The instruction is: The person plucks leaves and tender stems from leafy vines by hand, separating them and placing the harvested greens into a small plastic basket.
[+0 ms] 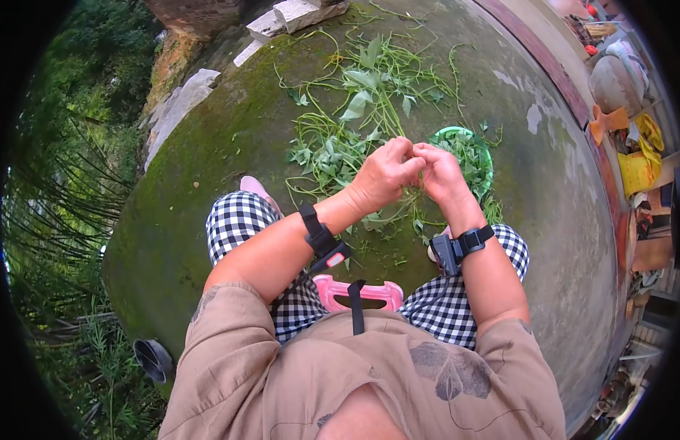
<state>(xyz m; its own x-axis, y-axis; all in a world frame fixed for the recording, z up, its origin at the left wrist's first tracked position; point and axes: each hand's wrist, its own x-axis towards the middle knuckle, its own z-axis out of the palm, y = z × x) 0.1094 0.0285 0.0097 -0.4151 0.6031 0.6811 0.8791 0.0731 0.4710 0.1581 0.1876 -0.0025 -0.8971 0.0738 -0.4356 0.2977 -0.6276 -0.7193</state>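
Note:
My left hand (385, 173) is closed on green leafy stems (388, 114), which rise from between its fingers. Touching it at the fingertips, my right hand (440, 173) is closed in a pinch on the same stems. Beyond and to the left of my hands, piles of leafy vines (327, 152) lie on the mossy ground. A green basket (489, 163) holding leaves stands just right of my right hand. Loose stems and leaf bits are scattered below my hands.
A pink plastic stool (327, 289) is between my legs. Pale stone blocks (180, 103) edge the ground at the upper left, with bushes beyond. A dark pot (154, 360) lies at the lower left. Along the right are a yellow bag (639, 170) and an orange stool (608, 124).

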